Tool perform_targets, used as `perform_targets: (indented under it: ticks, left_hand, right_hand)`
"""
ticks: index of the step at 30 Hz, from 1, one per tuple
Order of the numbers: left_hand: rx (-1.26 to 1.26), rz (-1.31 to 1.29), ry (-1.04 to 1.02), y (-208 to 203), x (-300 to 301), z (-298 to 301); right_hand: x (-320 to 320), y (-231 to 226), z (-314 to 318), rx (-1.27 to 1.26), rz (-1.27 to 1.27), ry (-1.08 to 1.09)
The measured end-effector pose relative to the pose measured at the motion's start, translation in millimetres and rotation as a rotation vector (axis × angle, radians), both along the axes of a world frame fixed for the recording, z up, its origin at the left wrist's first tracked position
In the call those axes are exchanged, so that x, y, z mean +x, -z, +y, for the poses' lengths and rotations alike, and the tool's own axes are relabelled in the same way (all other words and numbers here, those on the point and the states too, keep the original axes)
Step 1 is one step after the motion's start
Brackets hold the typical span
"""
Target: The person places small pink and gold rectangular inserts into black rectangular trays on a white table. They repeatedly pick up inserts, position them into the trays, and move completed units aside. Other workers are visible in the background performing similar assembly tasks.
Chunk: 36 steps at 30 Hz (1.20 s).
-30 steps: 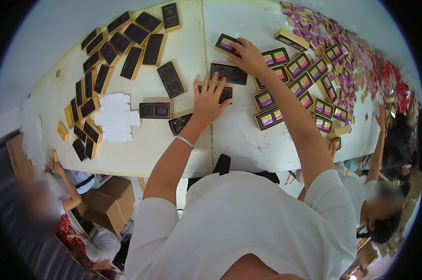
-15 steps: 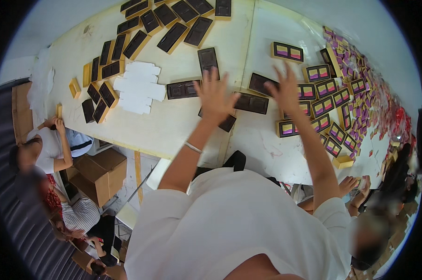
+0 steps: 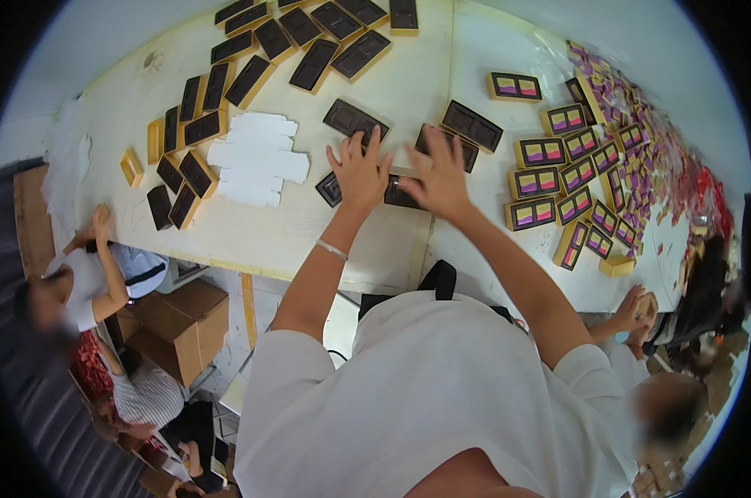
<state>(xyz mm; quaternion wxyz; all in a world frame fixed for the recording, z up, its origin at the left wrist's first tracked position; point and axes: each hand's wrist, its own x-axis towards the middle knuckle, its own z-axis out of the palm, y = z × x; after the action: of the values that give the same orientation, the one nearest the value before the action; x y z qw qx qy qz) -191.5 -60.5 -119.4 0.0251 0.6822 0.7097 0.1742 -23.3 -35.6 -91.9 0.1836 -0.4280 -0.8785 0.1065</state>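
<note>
My left hand (image 3: 363, 177) reaches over the table with its fingers spread, holding nothing. Its fingertips are at the near edge of a dark two-compartment tray (image 3: 342, 116). Another dark tray (image 3: 328, 190) lies partly hidden beside its wrist. My right hand (image 3: 443, 178) is also open and slightly blurred. Under its palm and thumb shows a dark tray (image 3: 400, 192); its fingers overlap another dark tray (image 3: 468, 154). Just beyond that lies one more tray (image 3: 473, 124). Whether either hand presses on a tray I cannot tell.
White flat cardboard pieces (image 3: 255, 162) lie left of my hands. Gold boxes with dark trays (image 3: 313, 65) fill the far left. Boxes with colourful pieces (image 3: 531, 213) stand at right, near a heap of small packets (image 3: 633, 108). Co-workers' hands (image 3: 637, 314) show at the right edge.
My right hand has moved left and nearer, toward my left hand. The dark trays between and around the hands have shifted and turned. The view has also moved slightly.
</note>
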Motion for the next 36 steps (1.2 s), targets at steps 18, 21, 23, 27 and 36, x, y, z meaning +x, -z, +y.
perform_targets:
  ticks: [18, 21, 23, 27, 36]
  left_hand:
    - [-0.074, -0.107, 0.639, -4, 10, -85]
    - [-0.010, -0.139, 0.759, -5, 35, -55]
    - [0.061, -0.174, 0.836, -2, 49, -34]
    - [0.027, -0.173, 0.939, -4, 56, -8]
    - [0.132, -0.160, 0.160, -32, 3, 98]
  right_hand:
    - [36, 26, 24, 0.022, -0.151, 0.227]
    - [34, 21, 36, 0.018, -0.159, 0.178]
    - [37, 18, 40, 0.003, -0.165, 0.144]
    - [41, 18, 48, -0.011, -0.167, 0.087]
    - [-1, 3, 144, 0.010, 0.129, 0.189]
